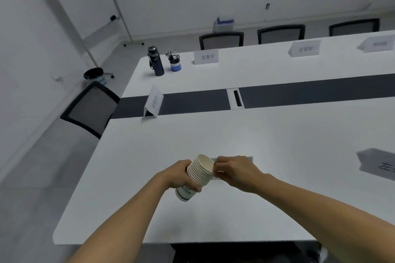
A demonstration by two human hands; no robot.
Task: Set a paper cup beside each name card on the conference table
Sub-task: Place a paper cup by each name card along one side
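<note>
My left hand (180,174) grips a stack of several nested white paper cups (197,174), tilted above the near half of the white conference table (277,134). Thumb and fingers of my right hand (234,172) pinch the rim of the top cup. Behind my right hand, a name card (249,158) is mostly hidden. White name cards stand at the left end (154,101), along the far side (206,56) (305,48) (377,44), and at the near right edge (379,163).
A dark water bottle (156,61) and a blue pen holder (175,63) stand at the table's far left corner. A dark strip with a cable port (235,98) runs down the middle. Black chairs (92,109) (221,39) surround the table; a bin (94,75) sits on the floor.
</note>
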